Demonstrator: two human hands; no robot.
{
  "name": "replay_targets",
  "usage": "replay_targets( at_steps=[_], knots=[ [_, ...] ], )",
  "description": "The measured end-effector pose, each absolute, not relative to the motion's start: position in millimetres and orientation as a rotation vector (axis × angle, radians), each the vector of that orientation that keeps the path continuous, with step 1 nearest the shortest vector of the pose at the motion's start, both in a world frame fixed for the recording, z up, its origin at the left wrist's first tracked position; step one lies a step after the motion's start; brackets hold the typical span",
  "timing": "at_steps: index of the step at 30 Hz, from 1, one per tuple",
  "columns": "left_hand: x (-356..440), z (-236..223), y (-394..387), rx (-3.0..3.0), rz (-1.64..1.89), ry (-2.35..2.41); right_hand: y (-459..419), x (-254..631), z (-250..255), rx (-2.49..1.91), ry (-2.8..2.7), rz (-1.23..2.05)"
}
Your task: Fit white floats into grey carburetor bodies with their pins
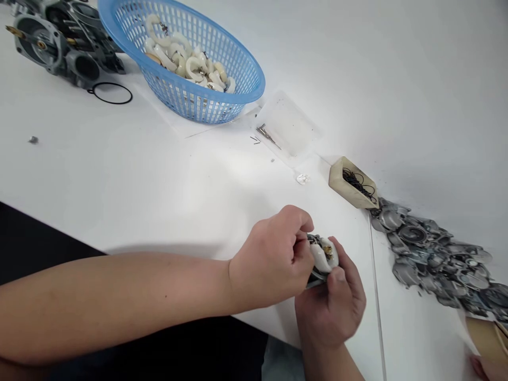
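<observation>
My right hand (337, 301) is wrapped round a carburetor body (316, 278), with its thumb in front and fingers behind. A white plastic float (319, 257) with a brass-coloured part at its middle sits on the carburetor, beside the right thumb. From the left, my left hand (273, 259) reaches over with curled fingers pinched together at the float's metal hinge side. Whatever lies between those left fingertips is hidden by the hand. Much of the carburetor is covered by both hands.
A blue basket (206, 111) of white floats stands behind, with carburetors (47, 47) and a black ring gasket (113, 100) to its left. A clear tray (293, 127) holds thin pins. A beige bin (345, 193) holds black rings. Metal bowls (440, 254) lie right. Another person's fingers (478, 368) touch a tan box (486, 338).
</observation>
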State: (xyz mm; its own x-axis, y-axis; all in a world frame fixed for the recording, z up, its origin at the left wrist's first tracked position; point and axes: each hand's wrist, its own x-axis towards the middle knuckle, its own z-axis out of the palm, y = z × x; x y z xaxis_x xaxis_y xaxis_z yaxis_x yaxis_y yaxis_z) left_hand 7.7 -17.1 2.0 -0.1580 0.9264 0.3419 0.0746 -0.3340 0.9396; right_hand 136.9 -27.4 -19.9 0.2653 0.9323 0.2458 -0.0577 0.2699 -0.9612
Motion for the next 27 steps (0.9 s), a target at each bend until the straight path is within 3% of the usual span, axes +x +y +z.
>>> replay_targets(
  at_steps=[7,27],
  knots=[
    [8,-1,-16,1.403,1.555,1.194,-25,138,-18,-1.120,-1.092,0.906],
    [8,-17,-13,1.625,1.524,1.343,-21,151,-39,-1.045,-1.622,0.496]
  ],
)
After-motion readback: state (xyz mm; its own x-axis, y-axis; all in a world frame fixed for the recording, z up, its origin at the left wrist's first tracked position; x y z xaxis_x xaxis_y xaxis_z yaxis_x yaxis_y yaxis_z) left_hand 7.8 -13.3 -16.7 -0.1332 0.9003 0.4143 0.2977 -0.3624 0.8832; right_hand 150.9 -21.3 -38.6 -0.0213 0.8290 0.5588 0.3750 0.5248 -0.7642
